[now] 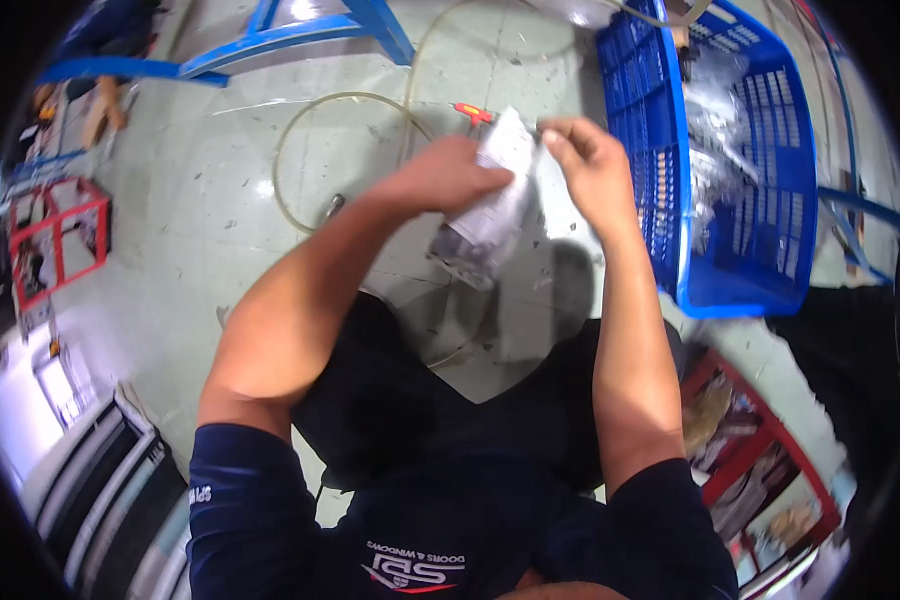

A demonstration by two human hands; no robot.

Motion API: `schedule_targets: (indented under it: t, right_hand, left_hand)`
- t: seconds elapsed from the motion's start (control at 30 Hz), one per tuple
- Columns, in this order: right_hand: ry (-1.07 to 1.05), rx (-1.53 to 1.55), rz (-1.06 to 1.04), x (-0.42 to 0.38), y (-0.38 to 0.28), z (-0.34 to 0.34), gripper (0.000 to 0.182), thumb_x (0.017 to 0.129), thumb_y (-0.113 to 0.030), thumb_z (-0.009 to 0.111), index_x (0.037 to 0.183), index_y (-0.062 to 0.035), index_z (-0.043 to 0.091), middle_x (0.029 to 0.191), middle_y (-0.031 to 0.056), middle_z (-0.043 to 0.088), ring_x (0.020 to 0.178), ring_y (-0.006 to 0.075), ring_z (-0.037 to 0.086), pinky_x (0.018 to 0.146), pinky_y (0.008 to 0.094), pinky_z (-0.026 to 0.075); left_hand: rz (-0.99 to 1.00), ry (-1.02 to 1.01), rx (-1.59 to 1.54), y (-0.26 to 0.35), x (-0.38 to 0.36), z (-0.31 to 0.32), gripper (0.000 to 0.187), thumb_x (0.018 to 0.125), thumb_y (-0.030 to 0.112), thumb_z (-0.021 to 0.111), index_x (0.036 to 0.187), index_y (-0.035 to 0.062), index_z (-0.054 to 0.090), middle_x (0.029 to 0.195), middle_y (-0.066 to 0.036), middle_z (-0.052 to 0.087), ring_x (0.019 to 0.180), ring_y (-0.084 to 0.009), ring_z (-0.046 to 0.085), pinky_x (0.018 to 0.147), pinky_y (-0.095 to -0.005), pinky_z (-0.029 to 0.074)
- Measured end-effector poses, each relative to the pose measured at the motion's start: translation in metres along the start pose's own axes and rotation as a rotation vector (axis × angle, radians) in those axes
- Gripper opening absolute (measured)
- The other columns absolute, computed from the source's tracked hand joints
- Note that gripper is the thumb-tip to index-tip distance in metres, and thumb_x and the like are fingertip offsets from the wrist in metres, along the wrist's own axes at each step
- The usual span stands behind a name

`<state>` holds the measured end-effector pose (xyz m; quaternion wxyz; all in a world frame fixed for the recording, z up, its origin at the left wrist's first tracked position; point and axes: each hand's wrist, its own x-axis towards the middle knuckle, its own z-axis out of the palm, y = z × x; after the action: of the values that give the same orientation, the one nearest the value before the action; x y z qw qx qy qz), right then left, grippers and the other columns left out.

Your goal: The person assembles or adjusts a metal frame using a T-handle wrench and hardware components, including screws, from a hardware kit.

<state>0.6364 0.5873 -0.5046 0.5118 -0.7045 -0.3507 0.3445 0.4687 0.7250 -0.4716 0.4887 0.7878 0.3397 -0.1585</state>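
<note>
My left hand (pixel 448 176) is wrapped around a clear plastic packet (pixel 487 222), its thumb lying across the front. White paper or a label shows on the upper part of the packet, and darker contents show through near its bottom end. Just to the right of the packet's top, my right hand (pixel 597 172) is raised with thumb and forefinger pinched together. What the pinch holds, if anything, I cannot tell. Behind the packet, a tool with a red and yellow handle (pixel 472 113) lies on the floor.
A blue plastic crate (pixel 682 200) with clear bagged items stands to the right. A pale hose (pixel 282 165) loops over the tiled floor near a blue metal frame (pixel 280 45). Red racks (pixel 60 240) stand at left and lower right; long profiles (pixel 100 490) lie lower left.
</note>
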Motion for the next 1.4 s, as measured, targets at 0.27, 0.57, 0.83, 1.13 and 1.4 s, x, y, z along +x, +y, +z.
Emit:
schedule_targets:
  t: [0.27, 0.57, 0.83, 1.13, 1.4]
  right_hand:
    - [0.497, 0.086, 0.285, 0.019, 0.027, 0.080, 0.024, 0.097, -0.015, 0.064, 0.115, 0.0000, 0.066, 0.093, 0.0057, 0.070, 0.080, 0.0122, 0.065, 0.070, 0.0244, 0.050]
    - [0.320, -0.424, 0.127, 0.008, -0.128, 0.109, 0.040, 0.089, -0.019, 0.072, 0.124, -0.0021, 0.062, 0.100, 0.0154, 0.069, 0.086, 0.0195, 0.068, 0.077, 0.0325, 0.054]
    - [0.226, -1.028, -0.168, 0.030, -0.207, 0.127, 0.034, 0.083, -0.027, 0.071, 0.111, -0.0082, 0.064, 0.099, 0.0151, 0.067, 0.091, 0.0356, 0.067, 0.078, 0.0435, 0.055]
    - [-0.054, 0.043, -0.095, 0.033, -0.250, 0.140, 0.035, 0.089, -0.008, 0.072, 0.123, -0.0029, 0.063, 0.096, 0.0039, 0.067, 0.087, 0.0122, 0.062, 0.080, 0.0301, 0.052]
    - [-0.164, -0.574, -0.520, 0.047, -0.291, 0.181, 0.060, 0.075, -0.010, 0.083, 0.131, -0.0048, 0.059, 0.110, 0.0118, 0.067, 0.094, 0.0251, 0.067, 0.084, 0.0355, 0.054]
  left_hand:
    - [0.127, 0.309, -0.356, -0.136, 0.068, -0.163, 0.043, 0.088, 0.036, 0.069, 0.108, -0.0019, 0.071, 0.098, -0.012, 0.075, 0.088, -0.0202, 0.071, 0.079, -0.0354, 0.054]
    - [0.295, -0.199, -0.750, -0.103, 0.052, -0.150, 0.035, 0.090, 0.029, 0.070, 0.110, -0.0002, 0.071, 0.099, -0.009, 0.075, 0.087, -0.0161, 0.070, 0.078, -0.0305, 0.054]
    - [0.390, -0.250, -0.590, -0.052, -0.020, -0.139, 0.029, 0.088, 0.023, 0.067, 0.103, -0.0022, 0.069, 0.092, -0.006, 0.072, 0.078, -0.0137, 0.067, 0.071, -0.0297, 0.052]
    - [0.677, 0.316, -0.104, -0.079, -0.090, -0.211, 0.035, 0.079, 0.029, 0.075, 0.098, 0.0004, 0.069, 0.085, -0.020, 0.069, 0.081, -0.0358, 0.068, 0.076, -0.0416, 0.053]
    - [0.516, 0.292, -0.234, -0.090, -0.137, -0.235, 0.028, 0.082, 0.020, 0.074, 0.102, 0.0007, 0.069, 0.087, -0.017, 0.070, 0.078, -0.0259, 0.069, 0.073, -0.0363, 0.052]
